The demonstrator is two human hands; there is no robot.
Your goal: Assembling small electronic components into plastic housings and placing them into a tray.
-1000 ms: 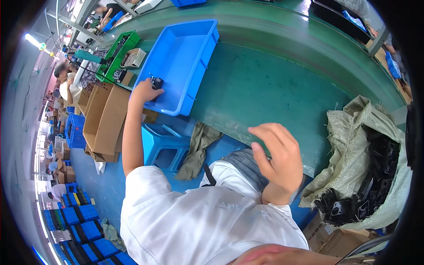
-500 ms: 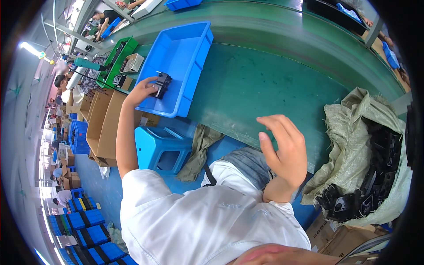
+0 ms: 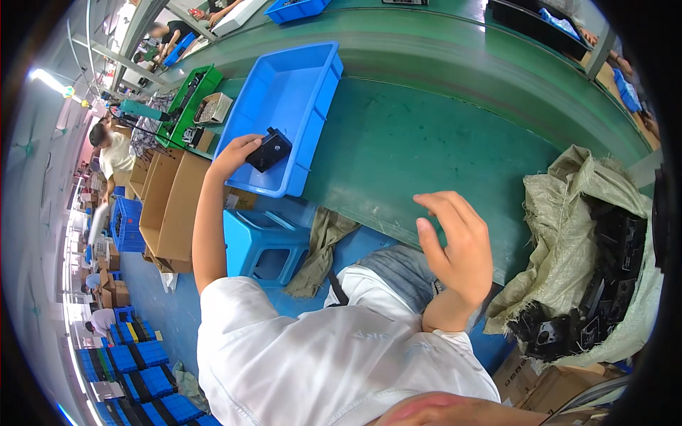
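Note:
Over the near end of a blue plastic bin (image 3: 302, 67), my left hand (image 3: 238, 154) grips a black plastic housing (image 3: 270, 150) by its left side. The housing is boxy, with a small round mark on its face and short projections on its upper edge. Apart from the held housing, I see nothing inside the bin. My right hand (image 3: 458, 241) hovers near the front edge of the green worktable (image 3: 426, 142), its fingers loosely curved and apart, with nothing in them.
A woven sack (image 3: 561, 213) of black plastic parts (image 3: 604, 305) stands at the right. Left of the bin are a green tray (image 3: 206, 82), a small box of tiny parts (image 3: 213, 108) and open cartons (image 3: 174, 206). A blue stool (image 3: 263, 245) stands below the table edge. A conveyor (image 3: 426, 42) runs behind.
My left hand has turned the black housing, so a flatter, smoother face now shows. The right hand has barely moved. At far left, a person in a light top has shifted into fuller view.

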